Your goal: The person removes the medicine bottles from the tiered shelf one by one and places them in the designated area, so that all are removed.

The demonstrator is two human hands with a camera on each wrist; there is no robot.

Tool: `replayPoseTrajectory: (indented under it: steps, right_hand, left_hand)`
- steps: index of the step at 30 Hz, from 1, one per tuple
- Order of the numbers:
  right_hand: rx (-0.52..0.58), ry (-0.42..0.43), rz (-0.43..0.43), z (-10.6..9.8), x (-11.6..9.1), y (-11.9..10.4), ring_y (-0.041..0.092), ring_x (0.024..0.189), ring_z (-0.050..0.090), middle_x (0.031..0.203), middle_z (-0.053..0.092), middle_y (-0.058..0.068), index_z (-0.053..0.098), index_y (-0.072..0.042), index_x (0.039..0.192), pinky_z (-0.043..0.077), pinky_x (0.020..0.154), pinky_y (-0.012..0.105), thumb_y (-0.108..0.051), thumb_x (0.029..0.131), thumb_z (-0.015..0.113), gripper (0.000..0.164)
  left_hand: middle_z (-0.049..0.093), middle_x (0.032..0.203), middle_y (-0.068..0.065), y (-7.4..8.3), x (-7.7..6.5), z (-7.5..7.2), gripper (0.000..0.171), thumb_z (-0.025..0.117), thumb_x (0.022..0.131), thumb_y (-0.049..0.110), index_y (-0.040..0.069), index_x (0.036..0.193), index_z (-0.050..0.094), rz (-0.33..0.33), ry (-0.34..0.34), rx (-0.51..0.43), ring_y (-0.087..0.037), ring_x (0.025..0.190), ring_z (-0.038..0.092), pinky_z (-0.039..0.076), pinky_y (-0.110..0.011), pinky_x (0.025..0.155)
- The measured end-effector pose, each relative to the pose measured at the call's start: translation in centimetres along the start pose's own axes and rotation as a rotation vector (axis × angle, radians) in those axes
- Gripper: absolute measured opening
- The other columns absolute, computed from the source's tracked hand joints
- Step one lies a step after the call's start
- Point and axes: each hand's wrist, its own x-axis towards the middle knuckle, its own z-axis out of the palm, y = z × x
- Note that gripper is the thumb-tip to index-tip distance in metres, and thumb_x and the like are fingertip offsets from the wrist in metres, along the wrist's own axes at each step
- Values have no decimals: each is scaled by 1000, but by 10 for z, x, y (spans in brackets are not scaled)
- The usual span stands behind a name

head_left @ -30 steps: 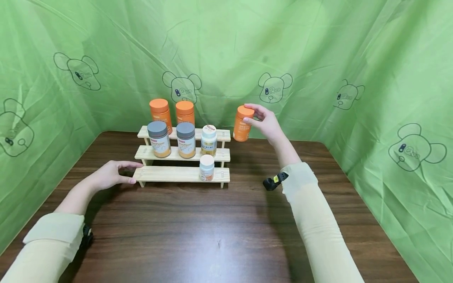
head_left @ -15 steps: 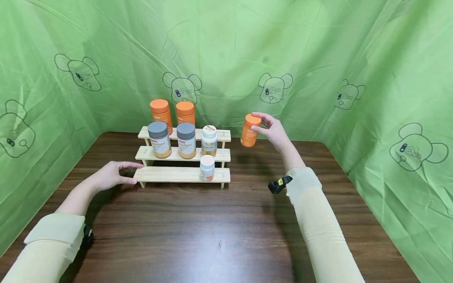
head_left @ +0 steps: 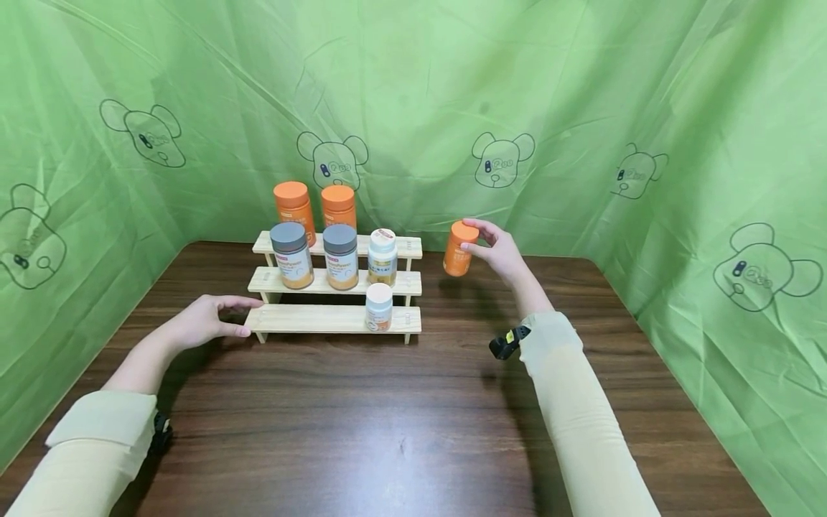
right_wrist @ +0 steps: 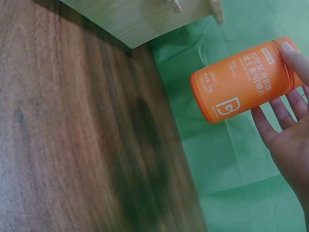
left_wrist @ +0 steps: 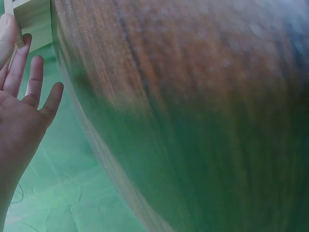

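My right hand grips an orange supplement bottle by its cap, thumb in front and fingers behind. The bottle is held above the table, right of the rack; its printed label faces the right wrist camera. At the left end of the three-step wooden rack, my left hand pinches the lowest step between thumb and fingers. Two orange bottles stand on the top step. The middle step bears two grey-capped jars and a white-capped bottle. A small white bottle stands at the lowest step's right.
A dark wood-grain table extends in front of the rack and to both sides. Green cloth printed with bear-like heads hangs behind and along both sides. The right hand's shadow falls on the table.
My right hand has moved the orange bottle rightward and down, away from the rack's top step, with the last half second mostly downward. The left hand and the rack stay in place.
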Motion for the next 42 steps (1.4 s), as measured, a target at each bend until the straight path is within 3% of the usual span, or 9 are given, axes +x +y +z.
replayPoseTrajectory:
  steps: [12,20,29,32,42]
  right_hand:
    - [-5,6,33,4,1,22,25,131,41,138,51,10,52,-6,133,30,107,44,-6,82,72,54]
    - [-42,33,93,10,-3,33,24,123,46,136,52,11,50,-8,136,38,99,40,-8,85,70,55]
    - [-65,55,127,12,-4,41,27,129,40,139,48,11,51,-8,135,27,108,46,-8,85,69,53]
    - [-42,51,133,11,-4,45,28,129,39,140,47,13,49,-7,136,26,108,46,-8,85,69,55]
    - [11,49,109,9,-3,47,23,123,44,139,49,13,47,-7,138,32,104,43,-7,85,69,56]
  left_hand:
    - [66,111,-12,2,-1,0,62,78,74,40,16,128,60,-19,-4,-20,-28,110,54,37,-41,91]
    - [66,109,-10,-4,1,2,62,78,73,41,18,127,61,-13,-1,-22,-27,108,54,37,-41,90]
    - [68,106,-6,0,0,0,58,79,75,34,16,127,61,22,4,-1,-25,104,57,41,-36,86]
    - [68,105,-7,5,-2,-1,57,79,75,30,14,127,61,27,8,-3,-27,103,57,41,-34,85]
    - [67,106,-6,-3,1,2,59,79,73,37,19,127,61,11,15,0,-25,104,56,40,-36,87]
